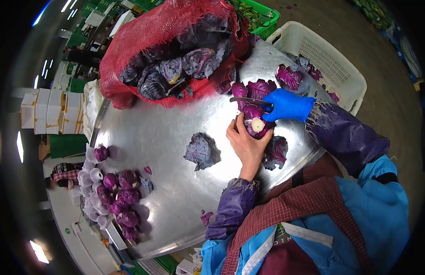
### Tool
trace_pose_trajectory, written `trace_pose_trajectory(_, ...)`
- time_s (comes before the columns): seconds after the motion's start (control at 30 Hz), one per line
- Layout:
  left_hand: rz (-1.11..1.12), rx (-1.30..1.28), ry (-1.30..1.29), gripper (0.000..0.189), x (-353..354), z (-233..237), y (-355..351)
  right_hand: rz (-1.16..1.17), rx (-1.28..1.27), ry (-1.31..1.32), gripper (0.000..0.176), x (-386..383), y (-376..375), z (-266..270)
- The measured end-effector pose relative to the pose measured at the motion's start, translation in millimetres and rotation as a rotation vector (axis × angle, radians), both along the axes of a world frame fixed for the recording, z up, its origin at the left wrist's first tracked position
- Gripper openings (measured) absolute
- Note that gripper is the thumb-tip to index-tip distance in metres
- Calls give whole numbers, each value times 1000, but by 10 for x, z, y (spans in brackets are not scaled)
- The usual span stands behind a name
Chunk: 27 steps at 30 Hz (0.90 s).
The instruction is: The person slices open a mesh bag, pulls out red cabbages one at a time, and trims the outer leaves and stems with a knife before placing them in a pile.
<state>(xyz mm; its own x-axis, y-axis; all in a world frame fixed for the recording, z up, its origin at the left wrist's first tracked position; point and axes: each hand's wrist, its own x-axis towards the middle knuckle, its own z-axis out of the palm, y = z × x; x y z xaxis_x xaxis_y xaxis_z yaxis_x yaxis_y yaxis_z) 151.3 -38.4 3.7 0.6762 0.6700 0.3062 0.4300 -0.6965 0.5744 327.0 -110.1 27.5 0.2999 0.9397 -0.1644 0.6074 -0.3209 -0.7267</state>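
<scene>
A red cabbage [253,113] with its pale cut stem [257,125] facing up is held over the metal table [171,123]. My bare left hand [247,144] wraps its fingers round the near side of it. My right hand [288,106], in a blue glove, is closed on a knife [247,99] with a short curved blade, which lies across the cabbage's far side. The glove also touches the cabbage; its grip on the handle is partly hidden. Loose purple leaves [260,88] lie just beyond, and another leaf [275,152] rests beside my left wrist.
A red mesh sack [143,36] of dark cabbages lies open at the table's far side. Trimmed cabbages [127,197] and white foam nets [86,183] sit at the left. A cream crate [329,50] stands off the right edge. One leaf [202,151] lies mid-table.
</scene>
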Motion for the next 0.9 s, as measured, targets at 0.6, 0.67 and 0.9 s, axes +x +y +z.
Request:
trace_pose_trajectory(0.6, -33, -156, 2, 87, -98, -10, 115, -59, -200, 196, 49, -48, 30, -25)
trace_pose_trajectory(0.67, -59, -130, 19, 88, -143, -33, 119, 57, -113, 301, 42, 17, -53, -73)
trace_pose_trajectory(0.9, -57, -296, -35, 89, -168, -31, 230, -152, 363, 178, 31, -124, -176, -224)
